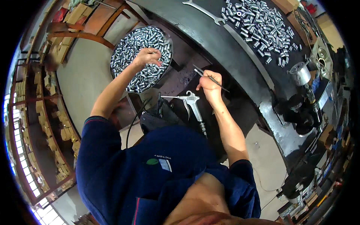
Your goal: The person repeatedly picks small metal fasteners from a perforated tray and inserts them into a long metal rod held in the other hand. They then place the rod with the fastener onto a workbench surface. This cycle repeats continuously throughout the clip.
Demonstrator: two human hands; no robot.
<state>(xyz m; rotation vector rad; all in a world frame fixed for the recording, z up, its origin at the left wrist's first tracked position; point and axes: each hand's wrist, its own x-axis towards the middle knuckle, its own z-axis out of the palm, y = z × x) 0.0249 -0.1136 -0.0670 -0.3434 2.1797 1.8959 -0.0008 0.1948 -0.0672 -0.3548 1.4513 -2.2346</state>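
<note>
My left hand (148,57) is over a round tub (171,56) heaped with small shiny metal sleeves (140,39). Its fingers are bent but apart, and I see nothing held between them. Closer to the bench, my right hand (210,81) is closed around a thin dark rod (217,83), which slants across the fist and sticks out at both ends. A small bright piece (198,72) shows beside the rod's upper end, too small to make out. Below and between the hands lies a silver air blow gun (192,100) with a ribbed handle.
The dark workbench (210,33) curves along the right. On it are a pile of metal sleeves (262,28), an open-ended wrench (204,11), a long flat metal strip (249,52) and a machine with a metal cylinder (300,73). A wooden chair (80,35) stands beyond the tub; shelves (41,101) line the left.
</note>
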